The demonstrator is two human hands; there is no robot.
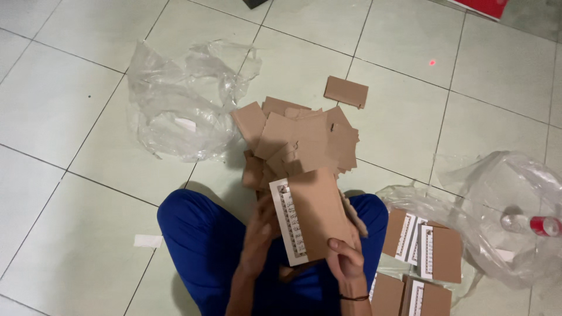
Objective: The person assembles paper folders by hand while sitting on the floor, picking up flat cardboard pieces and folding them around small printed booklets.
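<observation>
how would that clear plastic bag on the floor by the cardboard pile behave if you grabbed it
The clear plastic bag lies crumpled and see-through, so it is probably thin, floppy and very light. It would likely sag and could slip. The cardboard pile looks stiffer.

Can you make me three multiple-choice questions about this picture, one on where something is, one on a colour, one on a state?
1. Where does the pile of loose brown card pieces lie?
A. on the tiled floor in front of the person
B. inside the clear bag
C. on a table

2. What colour are the person's trousers?
A. grey
B. blue
C. green

3. What are the left hand and right hand doing?
A. resting empty on the floor
B. holding the bottle
C. holding up a brown card sleeve

Answers: 1 A, the pile sits on bare tiles beside the bag, not in it. 2 B, the folded legs are bright blue. 3 C, both hands grip the sleeve's lower end.
</observation>
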